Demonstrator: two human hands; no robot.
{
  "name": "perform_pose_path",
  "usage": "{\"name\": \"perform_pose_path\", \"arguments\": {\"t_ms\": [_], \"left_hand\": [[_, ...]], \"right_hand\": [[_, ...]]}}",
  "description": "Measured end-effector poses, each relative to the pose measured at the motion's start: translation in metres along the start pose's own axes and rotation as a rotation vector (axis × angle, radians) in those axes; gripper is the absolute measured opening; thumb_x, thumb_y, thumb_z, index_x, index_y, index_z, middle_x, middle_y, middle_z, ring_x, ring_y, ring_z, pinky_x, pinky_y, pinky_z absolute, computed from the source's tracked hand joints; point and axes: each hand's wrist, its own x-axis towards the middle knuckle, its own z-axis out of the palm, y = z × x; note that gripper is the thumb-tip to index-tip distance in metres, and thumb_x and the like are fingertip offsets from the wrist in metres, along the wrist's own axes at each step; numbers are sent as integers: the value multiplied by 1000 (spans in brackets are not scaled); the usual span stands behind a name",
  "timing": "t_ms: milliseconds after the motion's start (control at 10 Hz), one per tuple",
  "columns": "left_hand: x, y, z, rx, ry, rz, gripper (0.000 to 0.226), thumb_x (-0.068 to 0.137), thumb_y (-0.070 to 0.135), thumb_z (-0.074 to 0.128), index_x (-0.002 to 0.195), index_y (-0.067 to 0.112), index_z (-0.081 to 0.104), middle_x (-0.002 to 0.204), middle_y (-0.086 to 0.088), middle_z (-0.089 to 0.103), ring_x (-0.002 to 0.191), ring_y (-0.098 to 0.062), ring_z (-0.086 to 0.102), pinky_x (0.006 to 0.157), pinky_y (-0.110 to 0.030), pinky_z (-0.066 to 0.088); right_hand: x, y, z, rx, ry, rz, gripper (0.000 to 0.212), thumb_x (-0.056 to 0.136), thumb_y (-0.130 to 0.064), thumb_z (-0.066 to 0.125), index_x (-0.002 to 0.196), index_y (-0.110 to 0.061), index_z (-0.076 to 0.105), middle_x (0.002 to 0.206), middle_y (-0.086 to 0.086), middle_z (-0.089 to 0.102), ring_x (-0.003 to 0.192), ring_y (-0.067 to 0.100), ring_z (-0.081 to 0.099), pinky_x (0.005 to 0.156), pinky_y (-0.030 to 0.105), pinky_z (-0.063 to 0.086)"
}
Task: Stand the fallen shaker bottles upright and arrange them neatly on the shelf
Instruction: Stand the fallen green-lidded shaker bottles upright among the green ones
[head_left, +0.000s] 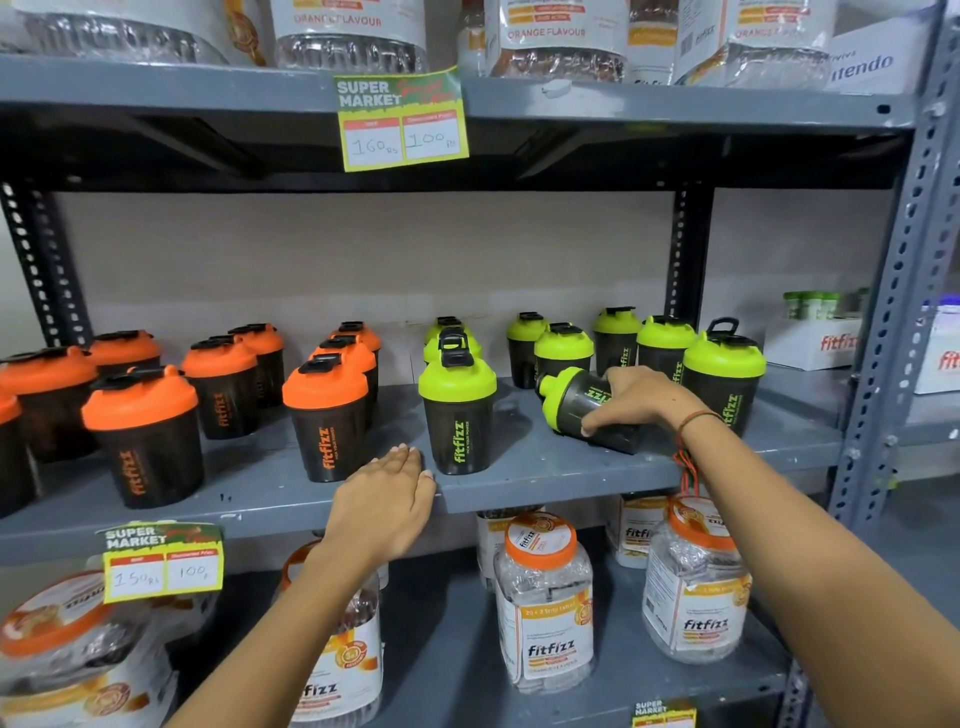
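A fallen shaker bottle (574, 397) with a lime-green lid lies on its side on the grey middle shelf (519, 483), lid pointing left. My right hand (636, 400) is closed over its dark body from above. Several green-lidded shakers (457, 410) stand upright around it, one close behind my wrist at the right (724, 379). Several orange-lidded shakers (327, 415) stand upright on the left half of the shelf. My left hand (387, 499) rests flat on the shelf's front edge, fingers spread, holding nothing, just left of the front green shaker.
A shelf above carries clear jars and a hanging price tag (402, 122). Below, clear fitfizz jars (543, 597) and another price tag (163, 564) sit under the shelf edge. A perforated steel upright (898, 291) stands at the right, with white boxes (815, 343) behind it.
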Motion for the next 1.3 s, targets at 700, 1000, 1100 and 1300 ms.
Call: {"name": "perform_pose_path", "arguments": {"t_ms": [700, 1000, 1100, 1300], "left_hand": [[0, 1, -1, -3, 11, -3, 54, 102, 37, 23, 147, 12, 38, 153, -6, 38, 142, -15, 31, 115, -28, 22], [-1, 1, 0, -7, 13, -2, 54, 102, 37, 23, 146, 12, 39, 153, -7, 39, 141, -16, 34, 114, -29, 23], [-1, 1, 1, -5, 14, 0, 54, 101, 38, 23, 146, 12, 40, 152, -7, 40, 141, -16, 34, 114, -29, 24], [-1, 1, 1, -3, 11, -2, 54, 101, 38, 23, 146, 11, 40, 152, -7, 40, 141, -16, 34, 115, -29, 24]], "right_hand": [[2, -2, 65, 772, 511, -2, 84, 54, -48, 91, 114, -22, 39, 111, -3, 47, 101, 16, 47, 84, 32, 43], [-1, -1, 77, 791, 493, -5, 101, 52, -51, 90, 131, -16, 38, 126, 4, 51, 116, 22, 51, 93, 34, 46], [-2, 1, 77, 812, 466, -30, 119, 51, -53, 90, 147, -20, 27, 144, 5, 44, 131, 25, 44, 104, 38, 42], [-19, 0, 72, 916, 512, -84, 130, 54, -77, 76, 156, -35, 8, 159, 1, 28, 143, 19, 31, 115, 41, 31]]}}
